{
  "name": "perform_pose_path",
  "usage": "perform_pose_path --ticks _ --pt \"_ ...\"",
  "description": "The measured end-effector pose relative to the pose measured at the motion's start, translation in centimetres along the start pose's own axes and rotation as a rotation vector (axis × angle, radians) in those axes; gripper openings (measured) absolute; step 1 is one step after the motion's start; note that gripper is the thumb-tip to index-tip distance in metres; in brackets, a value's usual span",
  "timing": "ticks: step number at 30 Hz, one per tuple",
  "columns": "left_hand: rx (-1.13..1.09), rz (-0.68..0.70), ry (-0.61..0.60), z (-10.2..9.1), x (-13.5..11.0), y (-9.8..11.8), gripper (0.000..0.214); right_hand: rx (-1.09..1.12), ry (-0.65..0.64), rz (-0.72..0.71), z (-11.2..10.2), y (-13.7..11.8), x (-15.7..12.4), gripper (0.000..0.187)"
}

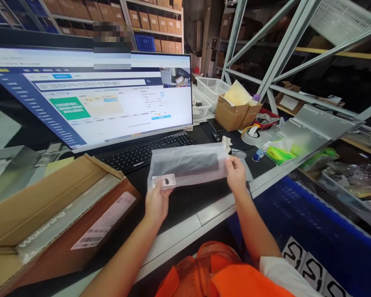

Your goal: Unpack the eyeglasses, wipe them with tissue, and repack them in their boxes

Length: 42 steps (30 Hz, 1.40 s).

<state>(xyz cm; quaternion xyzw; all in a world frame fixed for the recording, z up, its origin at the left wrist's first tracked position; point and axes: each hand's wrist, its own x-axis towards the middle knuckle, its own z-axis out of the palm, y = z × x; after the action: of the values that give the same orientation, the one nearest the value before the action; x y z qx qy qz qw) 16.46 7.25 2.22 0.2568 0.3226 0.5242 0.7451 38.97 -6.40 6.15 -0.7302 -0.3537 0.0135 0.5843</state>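
A frosted plastic bag (188, 163) with a long dark item inside is stretched between my two hands above the desk. My left hand (157, 201) pinches its lower left corner, beside a white label (163, 180) with a barcode and a small dark picture. At the bag's right end, my right hand (235, 170) grips the edge between thumb and fingers. What the dark item is cannot be made out through the plastic. Behind the bag lies a black keyboard (142, 154), partly covered by it.
An open cardboard box (89, 214) stands at the left. A large monitor (126, 103) fills the back. To the right are a small carton (233, 113), a tape roll (250, 134), a blue-white bottle (261, 152) and a green tissue pack (281, 153). A blue bin (297, 214) sits beyond the desk edge.
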Motion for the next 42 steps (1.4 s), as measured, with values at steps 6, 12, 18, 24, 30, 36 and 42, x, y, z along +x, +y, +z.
perform_pose_path --ticks 6,12,18,24,30,36,42 --pt "-0.083 -0.169 -0.155 -0.9 0.4 1.7 0.035 0.284 -0.073 -0.201 -2.1 -3.4 5.6 0.038" --pt "0.015 -0.257 -0.346 -1.4 0.1 1.8 0.055 0.652 -0.224 -0.139 -2.9 -9.4 8.3 0.037" --pt "0.262 -0.074 -0.702 -2.3 -0.6 1.1 0.080 0.476 -0.743 -0.006 1.6 -11.3 7.5 0.033" --pt "0.475 -0.257 -0.670 -1.9 -1.5 0.9 0.066 -0.054 -0.750 -0.244 6.1 -9.3 7.9 0.026" --pt "0.476 -0.312 -0.336 -1.8 0.2 1.0 0.057 -0.530 -0.624 -0.228 4.8 -4.2 9.5 0.031" --pt "0.452 -0.312 -0.244 -2.1 0.8 0.9 0.039 -0.873 -0.796 -0.092 2.6 1.2 5.8 0.056" --pt "0.394 -0.429 -0.164 -2.0 1.2 1.1 0.023 -1.019 -0.463 -0.140 -1.9 2.3 3.9 0.053"
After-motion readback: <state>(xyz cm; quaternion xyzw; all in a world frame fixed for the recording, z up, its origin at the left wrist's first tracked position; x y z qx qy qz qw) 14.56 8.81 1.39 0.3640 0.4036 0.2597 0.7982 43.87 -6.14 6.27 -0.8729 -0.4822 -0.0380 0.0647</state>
